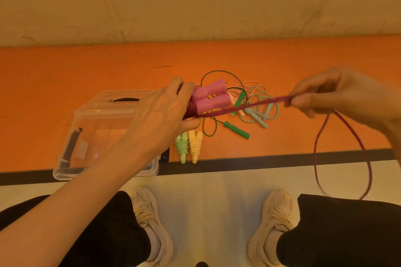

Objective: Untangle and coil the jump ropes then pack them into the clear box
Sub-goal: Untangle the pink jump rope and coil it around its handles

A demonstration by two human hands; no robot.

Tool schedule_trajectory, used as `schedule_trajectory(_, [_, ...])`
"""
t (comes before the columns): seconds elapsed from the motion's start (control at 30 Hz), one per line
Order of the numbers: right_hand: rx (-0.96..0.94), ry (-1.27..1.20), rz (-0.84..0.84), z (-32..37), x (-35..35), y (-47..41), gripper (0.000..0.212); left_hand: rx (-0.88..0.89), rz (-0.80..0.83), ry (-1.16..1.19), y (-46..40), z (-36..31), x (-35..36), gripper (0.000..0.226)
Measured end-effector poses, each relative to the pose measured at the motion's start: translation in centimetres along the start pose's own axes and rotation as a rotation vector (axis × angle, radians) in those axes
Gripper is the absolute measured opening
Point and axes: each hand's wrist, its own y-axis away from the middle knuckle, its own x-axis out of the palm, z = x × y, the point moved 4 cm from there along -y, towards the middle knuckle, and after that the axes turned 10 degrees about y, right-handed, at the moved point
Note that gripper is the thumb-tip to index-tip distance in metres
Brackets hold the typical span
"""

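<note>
The left hand (165, 112) grips a pair of pink moulded plastic jump-rope handles (211, 97) held side by side, with several turns of dark magenta cord (245, 106) already wound round their narrow ends; the right hand (338, 95), at 3 o'clock from the handles, pinches the same cord between thumb and fingers and holds it taut, while the slack hangs in a long loop below the table edge toward 5 o'clock. Step in hand, as judged: winding the cord onto the handles. It goes best if the right hand keeps light, even tension and feeds the cord through the pinch, each turn laid just beside the last, while the left thumb pins the turns so they cannot slip off; the hanging loop should be kept free of the knees. Count: one pink rope in hand; two finished bundles, a pale green coiled jump rope (181, 147) and a pale yellow coiled jump rope (195, 145), touching one another at 6 o'clock from the pink handles; a tangled heap (249, 102) behind the taut cord that seems to hold three ropes, dark green with two bright green handles, mint, and pale pink, though the knot hides the exact number. One clear plastic storage box with a lid (71, 136) rests on the orange table (86, 67) at 8 o'clock, no rope visible inside.
</note>
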Motion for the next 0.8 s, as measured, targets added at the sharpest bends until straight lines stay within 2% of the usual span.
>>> schedule_trajectory(0.13, [-0.117,-0.039,-0.322,1.1,-0.3,-0.9,0.012,0.056,-0.004,0.016,0.0,-0.6,0.2,0.054])
schedule_trajectory(0.23, [-0.124,-0.055,-0.445,1.9,-0.1,-1.9,0.003,0.104,0.016,0.046,0.0,-1.3,0.6,0.054])
schedule_trajectory(0.33, [-0.113,-0.047,-0.527,2.1,0.3,-3.2,0.005,0.150,0.050,0.078,0.0,-1.9,1.1,0.055])
schedule_trajectory(0.5, [-0.125,-0.018,-0.547,2.6,1.1,-5.6,0.006,0.208,0.086,0.108,0.0,-2.4,1.5,0.062])
schedule_trajectory(0.67, [-0.110,-0.011,-0.525,2.4,2.0,-7.7,0.005,0.292,0.087,0.100,0.3,-2.6,1.2,0.058])
schedule_trajectory(0.8, [-0.076,0.015,-0.461,2.1,3.2,-8.8,0.005,0.265,0.062,0.258,0.7,-2.9,0.9,0.065])
